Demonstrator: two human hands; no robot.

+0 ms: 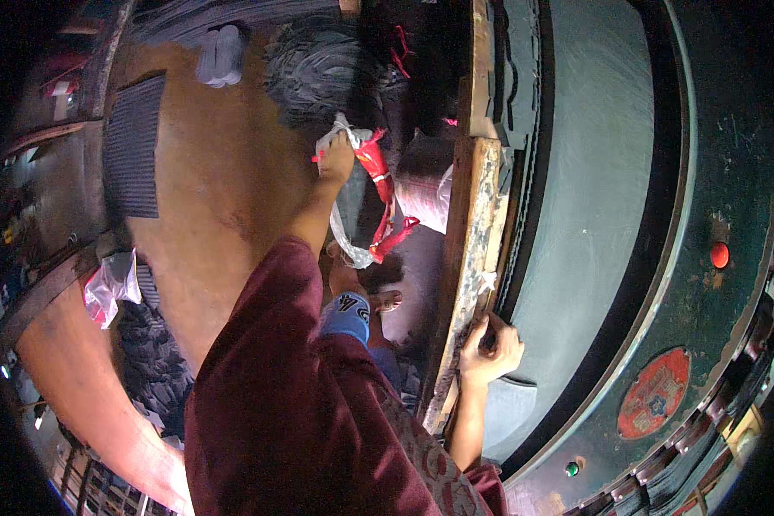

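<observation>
My left hand (337, 157) is stretched forward, its fingers closed on the whitish edge of a plastic bag (376, 168). Red and clear white plastic from the bag hangs in a loop below that hand, above the floor by my feet. My right hand (492, 348) rests at the worn wooden edge (473, 258) of a large machine, its thumb and fingers curled together. Whatever those fingers may hold is hidden. Next to the right wrist, a grey flat piece (509, 413) lies on the machine's grey bed (589, 172).
On the left stands a brown table (206, 163) with a ribbed dark sheet (136, 146) and a stack of grey sole-shaped pieces (221, 56). A dark heap (322, 69) lies beyond my left hand. The machine's green frame carries a red button (720, 254) and a green one (572, 469).
</observation>
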